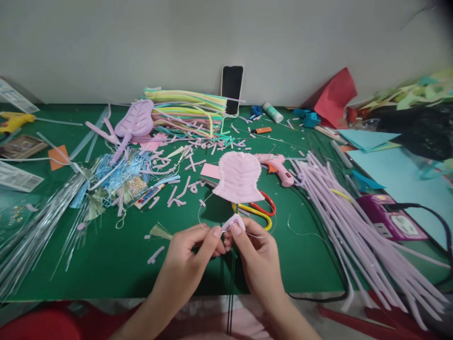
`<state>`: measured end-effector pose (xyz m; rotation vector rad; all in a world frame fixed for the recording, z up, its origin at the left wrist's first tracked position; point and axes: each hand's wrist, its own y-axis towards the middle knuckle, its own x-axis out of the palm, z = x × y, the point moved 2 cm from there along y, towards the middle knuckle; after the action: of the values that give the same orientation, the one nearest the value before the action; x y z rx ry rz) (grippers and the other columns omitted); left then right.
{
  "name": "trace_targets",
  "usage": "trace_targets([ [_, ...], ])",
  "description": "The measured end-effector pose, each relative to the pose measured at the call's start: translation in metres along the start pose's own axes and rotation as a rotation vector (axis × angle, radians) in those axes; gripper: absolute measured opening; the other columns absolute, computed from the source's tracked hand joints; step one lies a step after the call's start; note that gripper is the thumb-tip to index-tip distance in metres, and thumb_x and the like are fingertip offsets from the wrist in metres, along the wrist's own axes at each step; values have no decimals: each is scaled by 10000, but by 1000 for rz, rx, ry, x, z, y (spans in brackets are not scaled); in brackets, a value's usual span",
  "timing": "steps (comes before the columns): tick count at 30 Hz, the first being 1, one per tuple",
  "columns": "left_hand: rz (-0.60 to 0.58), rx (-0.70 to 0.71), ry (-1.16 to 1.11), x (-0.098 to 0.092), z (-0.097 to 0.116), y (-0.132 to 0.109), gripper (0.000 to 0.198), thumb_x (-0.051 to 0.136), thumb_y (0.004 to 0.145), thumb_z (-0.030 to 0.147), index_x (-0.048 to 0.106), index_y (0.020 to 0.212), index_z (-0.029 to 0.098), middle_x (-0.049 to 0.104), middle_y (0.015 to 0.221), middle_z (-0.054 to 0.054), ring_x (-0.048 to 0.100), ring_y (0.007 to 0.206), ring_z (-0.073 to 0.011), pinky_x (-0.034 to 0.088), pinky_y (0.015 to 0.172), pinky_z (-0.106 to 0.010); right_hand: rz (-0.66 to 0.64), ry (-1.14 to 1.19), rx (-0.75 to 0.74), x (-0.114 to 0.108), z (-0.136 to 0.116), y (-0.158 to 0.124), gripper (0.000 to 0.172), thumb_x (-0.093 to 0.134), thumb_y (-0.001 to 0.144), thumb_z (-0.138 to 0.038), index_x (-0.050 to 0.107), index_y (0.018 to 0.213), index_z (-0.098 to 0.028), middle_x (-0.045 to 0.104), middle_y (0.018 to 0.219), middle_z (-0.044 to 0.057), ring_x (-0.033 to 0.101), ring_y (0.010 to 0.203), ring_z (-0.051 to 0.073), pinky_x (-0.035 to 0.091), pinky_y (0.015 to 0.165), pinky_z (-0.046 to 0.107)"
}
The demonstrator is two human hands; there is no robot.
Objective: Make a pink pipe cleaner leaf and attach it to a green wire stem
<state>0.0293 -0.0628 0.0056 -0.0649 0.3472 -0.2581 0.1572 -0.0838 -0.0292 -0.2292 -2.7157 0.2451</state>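
Note:
My left hand (193,248) and my right hand (253,248) meet at the table's front edge. Both pinch a short bent pink pipe cleaner (233,221) together with a thin wire (203,208) that loops up to the left. Just behind the hands lies a pink leaf-shaped piece (239,177) made of pipe cleaners. Scissors with yellow and red handles (260,210) lie partly under that piece. A thin dark stem (231,283) hangs down between my wrists.
The green table (116,264) is strewn with pink cuttings. A pink glue gun (279,167) lies right of the leaf, a bundle of lilac pipe cleaners (357,226) and a purple power strip (392,222) further right. A phone (232,89) leans on the wall. Foil strips (38,231) lie left.

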Motion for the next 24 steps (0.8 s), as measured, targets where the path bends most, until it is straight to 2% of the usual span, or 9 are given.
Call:
trace_targets([
  [10,-20,31,15,6,0,0,387,509,910,295,617,556,179,606,578,20,556,582,-105,415,591,-202,50,-65,-65,-1,-1,1,280,645,862,-379,565,674,-188,529,579,-53,486,544,72,412,535,180],
  [14,-18,13,-2,4,1,0,401,500,915,302,621,553,181,601,572,22,558,581,-105,417,592,-202,45,-35,-68,-2,0,-1,230,664,850,-359,608,703,-191,573,602,-43,519,570,78,433,564,185],
  [18,12,15,-2,-1,1,2,392,502,913,305,626,561,183,610,589,21,566,600,-107,425,613,-202,2,-2,-76,-1,0,-4,186,617,882,-377,672,828,-208,653,700,-14,585,652,107,482,644,219],
  [24,12,26,2,0,1,1,397,497,915,304,612,556,180,608,588,18,568,605,-109,423,609,-204,91,-148,-162,2,-7,-3,189,620,875,-352,671,774,-201,645,637,-25,584,584,93,474,573,188],
])
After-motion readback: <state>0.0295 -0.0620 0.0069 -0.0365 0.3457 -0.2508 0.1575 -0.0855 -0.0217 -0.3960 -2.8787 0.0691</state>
